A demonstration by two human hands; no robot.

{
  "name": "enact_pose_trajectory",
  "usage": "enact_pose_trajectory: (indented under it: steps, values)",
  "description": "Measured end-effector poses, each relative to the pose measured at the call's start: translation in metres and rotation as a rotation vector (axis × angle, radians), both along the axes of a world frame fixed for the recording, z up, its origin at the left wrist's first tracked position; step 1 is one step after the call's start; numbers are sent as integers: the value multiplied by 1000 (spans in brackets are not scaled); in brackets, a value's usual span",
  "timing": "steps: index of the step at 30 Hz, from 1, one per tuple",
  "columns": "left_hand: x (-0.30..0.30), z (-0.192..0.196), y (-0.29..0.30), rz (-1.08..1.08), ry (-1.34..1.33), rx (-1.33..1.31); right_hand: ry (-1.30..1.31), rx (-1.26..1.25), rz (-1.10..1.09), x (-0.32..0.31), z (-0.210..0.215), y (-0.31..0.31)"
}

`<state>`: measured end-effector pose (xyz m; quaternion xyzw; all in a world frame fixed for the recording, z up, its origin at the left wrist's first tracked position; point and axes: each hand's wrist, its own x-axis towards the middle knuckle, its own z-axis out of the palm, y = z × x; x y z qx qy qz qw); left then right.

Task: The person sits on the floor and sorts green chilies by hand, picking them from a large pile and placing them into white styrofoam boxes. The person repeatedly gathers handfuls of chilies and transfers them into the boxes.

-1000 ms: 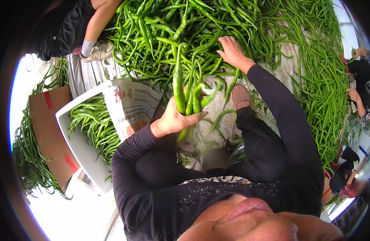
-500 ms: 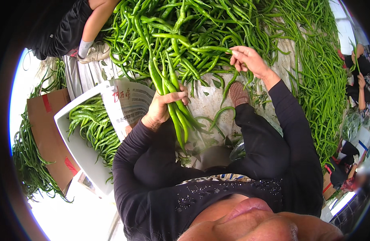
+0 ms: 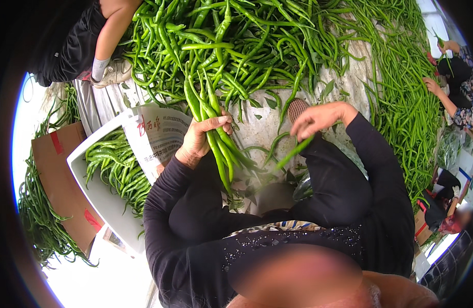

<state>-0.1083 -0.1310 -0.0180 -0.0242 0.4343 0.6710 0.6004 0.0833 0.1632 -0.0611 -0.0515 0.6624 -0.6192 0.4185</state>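
Left hand fingers: curled tight round a bunch of long green peppers [image 3: 216, 134], thumb across the front, clamped on the stems' upper third.
Left hand [image 3: 201, 137]: just to the right of the white crate, wrist bent, black sleeve behind it.
Bunch of long green peppers: upright to slightly tilted; tips rise above the fist toward the heap, lower ends hang below it over the person's lap.
Right hand fingers: drawn together, pointing down and left; a single green pepper [image 3: 293, 153] slants beneath them. Whether they actually pinch it or it is just leaving them cannot be told, as it is blurred.
Right hand [image 3: 321, 115]: well to the right of the white crate, level with the left hand, apart from it.
Single green pepper: between the two hands, nearer the right, angled down to the left.
White crate [image 3: 95, 197]: at the person's left; green peppers laid lengthwise inside, a printed paper sheet [image 3: 159, 134] draped over its near corner.
Pepper heap [image 3: 257, 46]: beyond the crate, spread on a pale ground sheet, continuing in a band down the right side.
Cardboard box [image 3: 59, 174]: against the crate's left side, more peppers beside it.
Other persons: a leg with a pale shoe [image 3: 110, 72] above the crate; other hands at the far right edge of the heap.
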Motion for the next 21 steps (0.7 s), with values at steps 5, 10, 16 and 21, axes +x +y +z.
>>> enact_pose_trajectory:
  steps: [5,10,16,21]
  values:
    - [3,-2,2,-17,1,-16,375,1077,-940,-45,-77,59]
    - [5,-9,9,-31,-15,-49,343,1210,-693,-79,-91,91]
    - [3,-11,10,-46,-34,-37,564,1147,-730,-35,-52,94]
    - [7,-10,5,-41,-75,-68,698,827,-916,-17,43,28]
